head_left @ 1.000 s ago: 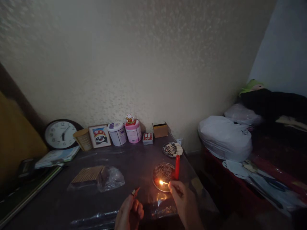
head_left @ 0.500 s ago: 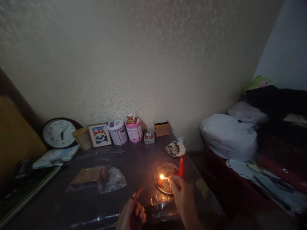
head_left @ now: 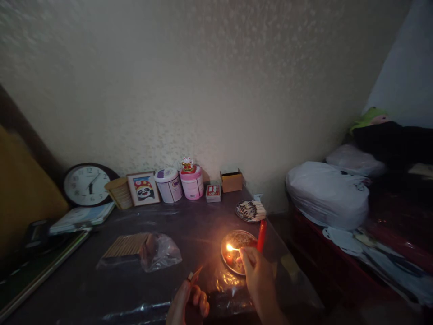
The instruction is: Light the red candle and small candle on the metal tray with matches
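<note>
Dim room, pale speckled wall (head_left: 209, 90) behind a dark table under clear plastic sheeting (head_left: 135, 280). To the right, a bulging white plastic bag (head_left: 326, 194) on a low dark red surface, with dark cloth heaped beyond. Along the wall: a round white-faced wall clock (head_left: 86, 185) leaning, a ribbed tan cup (head_left: 119, 193), a small framed panda picture (head_left: 144, 188), a white and purple tin (head_left: 168, 185), a pink tin (head_left: 192, 183) with a tiny gold figurine on its lid, a small red matchbox (head_left: 213, 192) and an open brown cardboard box (head_left: 231, 180). Nearer the front left, a clear plastic bag of thin tan sticks (head_left: 142, 248). Near the right edge, a small round plate piled with pale matchsticks (head_left: 251, 211); just in front of it a round metal dish (head_left: 238, 257) with an upright red candle (head_left: 260, 234) at its right rim. Right hand (head_left: 257, 275) over the dish's near edge, fingertips pinched on a lit wooden match (head_left: 234, 248), flame above the dish, just left of the candle. Left hand (head_left: 189, 304) low at the bottom edge, fingers curled around a small orange-tipped stick (head_left: 195, 274) pointing up and right, apart from the flame.
</note>
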`<state>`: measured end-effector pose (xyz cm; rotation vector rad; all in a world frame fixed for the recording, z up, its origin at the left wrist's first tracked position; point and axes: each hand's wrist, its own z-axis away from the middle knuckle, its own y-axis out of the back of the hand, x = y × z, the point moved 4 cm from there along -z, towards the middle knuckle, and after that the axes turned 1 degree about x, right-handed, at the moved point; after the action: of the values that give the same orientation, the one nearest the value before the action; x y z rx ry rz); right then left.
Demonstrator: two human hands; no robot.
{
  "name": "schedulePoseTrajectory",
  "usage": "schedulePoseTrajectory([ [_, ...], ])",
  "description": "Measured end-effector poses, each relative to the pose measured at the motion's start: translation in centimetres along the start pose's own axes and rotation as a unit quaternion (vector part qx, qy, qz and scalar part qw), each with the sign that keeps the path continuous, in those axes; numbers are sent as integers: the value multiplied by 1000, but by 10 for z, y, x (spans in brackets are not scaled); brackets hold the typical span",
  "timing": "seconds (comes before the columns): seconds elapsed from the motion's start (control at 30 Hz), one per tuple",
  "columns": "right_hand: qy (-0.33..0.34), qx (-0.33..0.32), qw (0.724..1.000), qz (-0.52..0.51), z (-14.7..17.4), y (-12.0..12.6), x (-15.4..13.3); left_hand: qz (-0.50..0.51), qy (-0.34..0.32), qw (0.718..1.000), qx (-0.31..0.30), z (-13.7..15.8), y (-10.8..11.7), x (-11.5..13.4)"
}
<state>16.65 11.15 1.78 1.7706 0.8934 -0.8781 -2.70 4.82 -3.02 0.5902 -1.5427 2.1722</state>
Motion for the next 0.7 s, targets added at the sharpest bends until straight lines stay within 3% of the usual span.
schedulePoseTrajectory([
  [0.7, -7, -25, 1000, -15, 1, -4, 1, -3, 7, 1000, 14, 1, -4, 2],
])
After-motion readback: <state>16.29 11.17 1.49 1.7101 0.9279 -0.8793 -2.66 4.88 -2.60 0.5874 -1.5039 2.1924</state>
